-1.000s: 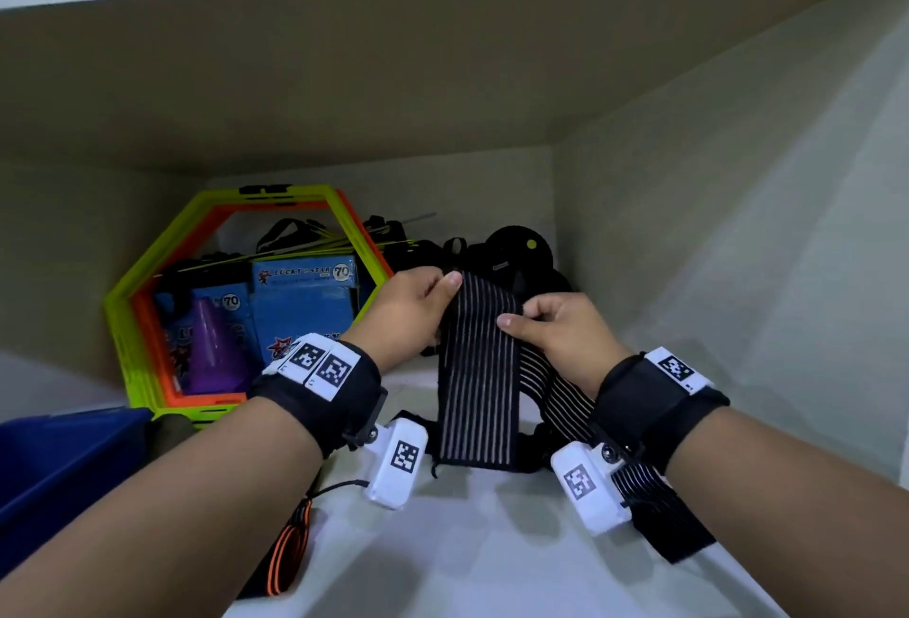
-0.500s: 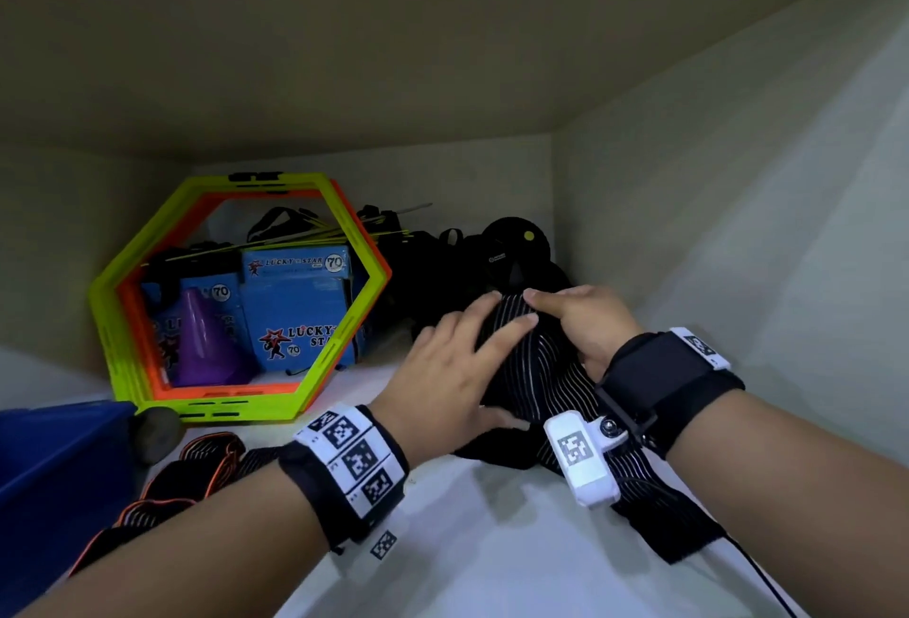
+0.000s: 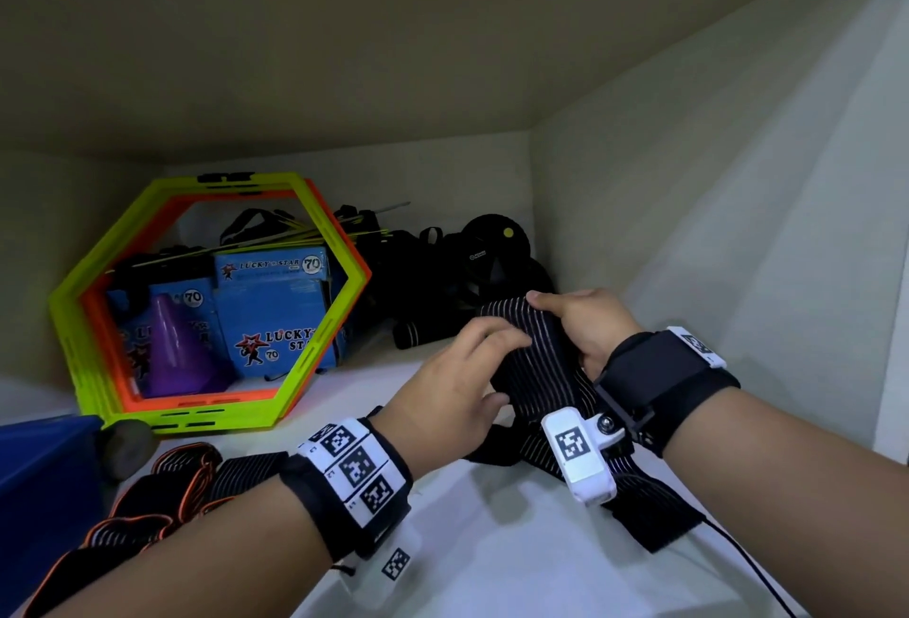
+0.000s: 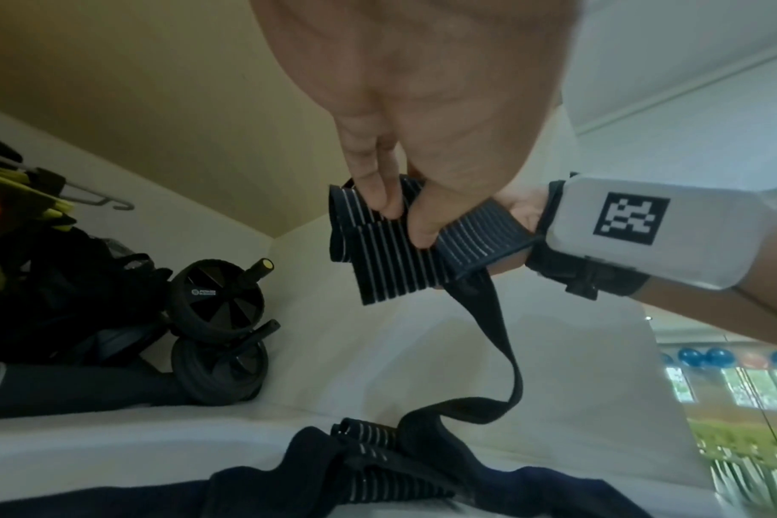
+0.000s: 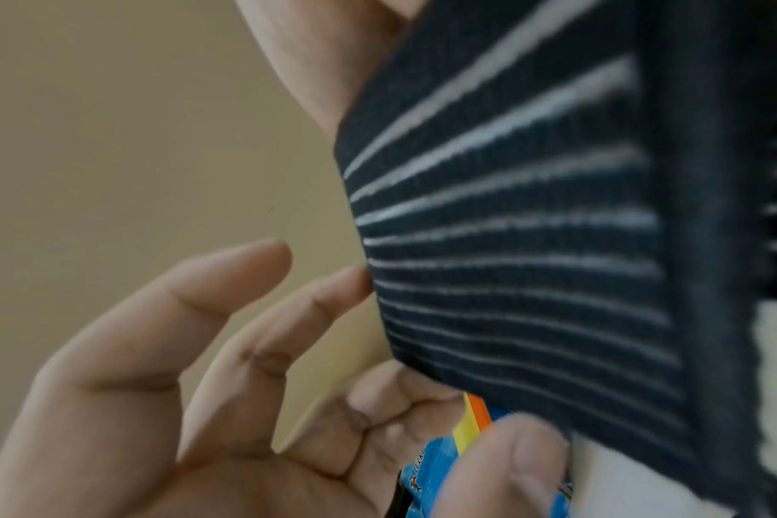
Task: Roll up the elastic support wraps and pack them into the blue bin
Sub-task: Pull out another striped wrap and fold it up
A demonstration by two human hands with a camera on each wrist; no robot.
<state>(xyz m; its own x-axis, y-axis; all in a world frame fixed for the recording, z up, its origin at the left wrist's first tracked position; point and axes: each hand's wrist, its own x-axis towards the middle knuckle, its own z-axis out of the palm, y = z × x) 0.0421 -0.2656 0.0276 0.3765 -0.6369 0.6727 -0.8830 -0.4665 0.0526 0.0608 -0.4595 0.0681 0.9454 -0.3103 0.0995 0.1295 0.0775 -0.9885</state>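
A black elastic wrap with white stripes [image 3: 538,352] is partly rolled between my two hands, above the white shelf at the right. My left hand [image 3: 497,347] grips the roll from the left; in the left wrist view, the left hand [image 4: 400,217] pinches the wrap [image 4: 391,263] between fingers and thumb. My right hand [image 3: 556,317] holds the roll from the right, thumb on top. The wrap's loose tail [image 4: 502,350] hangs down to the shelf and runs under my right wrist. A corner of the blue bin [image 3: 34,480] shows at the lower left. The right wrist view is filled by the wrap [image 5: 533,227].
More wraps with orange edges [image 3: 162,484] lie beside the bin. At the back stand green and orange hexagon frames [image 3: 83,283], blue boxes [image 3: 275,307], a purple cone [image 3: 169,347] and black ab wheels [image 4: 218,298]. The cupboard's side wall [image 3: 713,248] is close on the right.
The wrap's end was held upright a second ago. My left hand then went flat over it and now curls round the roll. The roll has thickened.
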